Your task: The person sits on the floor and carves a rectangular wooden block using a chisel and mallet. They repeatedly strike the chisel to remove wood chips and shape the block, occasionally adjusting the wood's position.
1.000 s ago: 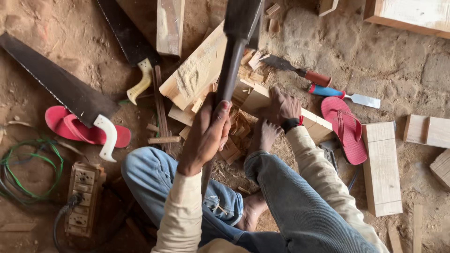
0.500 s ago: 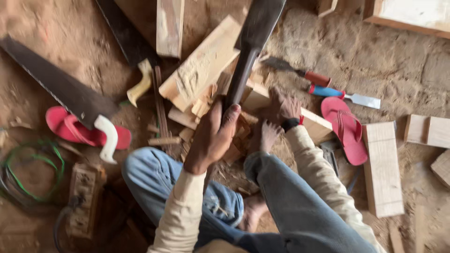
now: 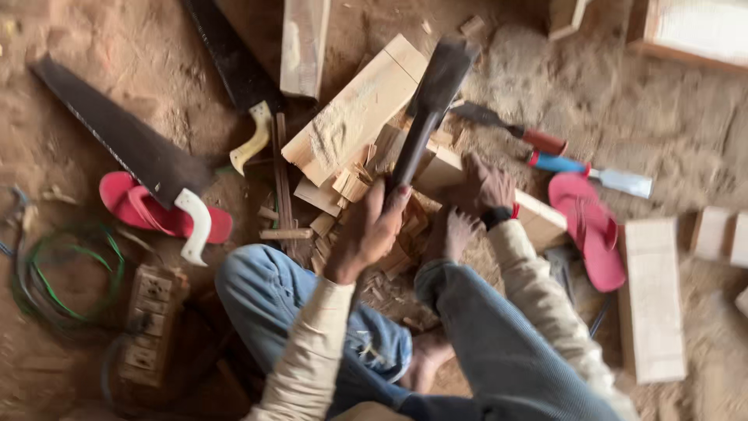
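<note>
I sit on a sandy floor with my knees up in blue jeans. My left hand [image 3: 370, 230] is shut on the dark handle of a long chopping tool [image 3: 427, 101], whose broad dark blade points away from me. The blade lies over a pale wooden block [image 3: 351, 121] with a hollow cut in its face. My right hand [image 3: 485, 185] presses on a lighter wooden piece [image 3: 541, 220] just right of the tool. Wood chips and offcuts [image 3: 351, 187] are piled between my hands and under the tool.
Two handsaws lie at left: one with a white handle [image 3: 117, 136], one with a yellowish handle [image 3: 230, 62]. Red sandals [image 3: 144, 206] [image 3: 588, 234], a red-handled chisel [image 3: 541, 140], a blue-handled chisel [image 3: 561, 162], green cable [image 3: 70, 288], a socket strip [image 3: 148, 316] and planks [image 3: 650, 300] surround me.
The tool has swung down and away from me, so its blade now lies lower over the pale block. My right hand stays on the wooden piece.
</note>
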The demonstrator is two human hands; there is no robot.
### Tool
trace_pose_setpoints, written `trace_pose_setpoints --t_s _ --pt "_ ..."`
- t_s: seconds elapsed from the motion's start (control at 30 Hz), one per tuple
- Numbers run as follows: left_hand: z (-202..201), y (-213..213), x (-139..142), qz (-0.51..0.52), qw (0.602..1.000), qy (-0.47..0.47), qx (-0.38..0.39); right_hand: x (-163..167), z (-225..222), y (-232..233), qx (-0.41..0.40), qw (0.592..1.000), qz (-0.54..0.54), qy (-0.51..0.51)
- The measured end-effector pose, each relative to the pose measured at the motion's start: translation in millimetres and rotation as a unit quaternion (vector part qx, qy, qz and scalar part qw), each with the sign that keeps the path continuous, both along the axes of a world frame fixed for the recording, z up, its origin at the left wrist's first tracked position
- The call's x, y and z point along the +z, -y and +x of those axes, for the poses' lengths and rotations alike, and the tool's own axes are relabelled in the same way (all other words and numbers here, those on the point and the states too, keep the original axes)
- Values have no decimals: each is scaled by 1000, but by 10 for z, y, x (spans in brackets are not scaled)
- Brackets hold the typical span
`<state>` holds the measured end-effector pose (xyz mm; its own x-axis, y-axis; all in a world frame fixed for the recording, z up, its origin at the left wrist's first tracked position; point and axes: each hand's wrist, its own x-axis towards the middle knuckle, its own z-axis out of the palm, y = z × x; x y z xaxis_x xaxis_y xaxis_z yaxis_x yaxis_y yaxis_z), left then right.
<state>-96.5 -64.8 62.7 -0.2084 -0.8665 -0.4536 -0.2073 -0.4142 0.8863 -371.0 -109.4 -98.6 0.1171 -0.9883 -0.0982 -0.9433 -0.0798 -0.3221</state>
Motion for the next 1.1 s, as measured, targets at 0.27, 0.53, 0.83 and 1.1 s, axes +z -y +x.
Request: trace_pose_setpoints --t_s 0.27,0.53,0.83,1.1 --pt "156 57 361 -162 986 -47 -11 266 207 49 -39 994 94 -29" --pt "120 -374 -651 21 999 43 17 -142 -42 3 -9 1000 -4 0" --pt "712 -1161 -566 -122 954 267 -60 161 56 -21 33 998 6 49" --pt "599 -2061 -845 -80 859 466 -196 504 823 242 56 984 135 -106"
